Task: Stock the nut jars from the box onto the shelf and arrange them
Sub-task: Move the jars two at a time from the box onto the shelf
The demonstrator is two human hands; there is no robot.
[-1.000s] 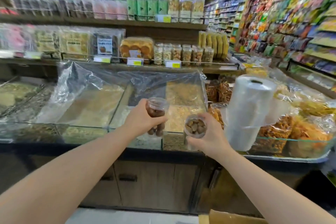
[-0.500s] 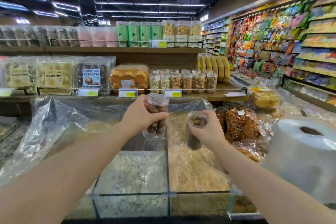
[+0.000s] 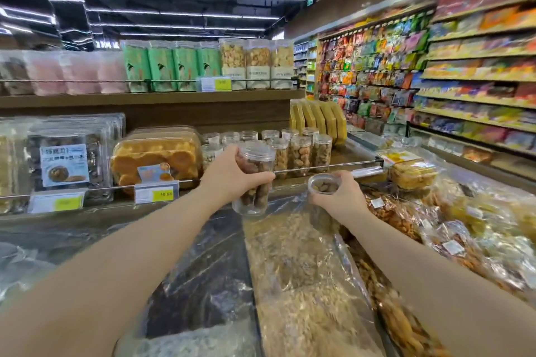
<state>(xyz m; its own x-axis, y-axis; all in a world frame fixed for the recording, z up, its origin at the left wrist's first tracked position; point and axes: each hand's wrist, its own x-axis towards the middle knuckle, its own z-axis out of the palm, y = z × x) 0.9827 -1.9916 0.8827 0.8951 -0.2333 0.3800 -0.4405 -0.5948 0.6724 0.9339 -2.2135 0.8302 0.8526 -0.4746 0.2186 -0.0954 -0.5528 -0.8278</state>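
Observation:
My left hand (image 3: 232,175) grips a clear jar of dark brown nuts (image 3: 254,191), held upright just in front of the wooden shelf (image 3: 342,158). My right hand (image 3: 340,195) holds a second clear nut jar (image 3: 322,186), lower and to the right, its lid tilted toward me. Several matching nut jars (image 3: 300,152) stand in rows on the shelf directly behind both hands. The box is out of view.
Clear boxes of pastries (image 3: 155,158) and a price tag (image 3: 156,194) sit left of the jars, yellow packs (image 3: 317,119) to their right. A metal rail (image 3: 324,168) edges the shelf. Plastic-covered bulk bins (image 3: 290,269) lie below my arms, bagged snacks (image 3: 412,172) at right.
I have moved closer to the shelf; both hands with their jars have risen and reached forward, now level with the row of jars.

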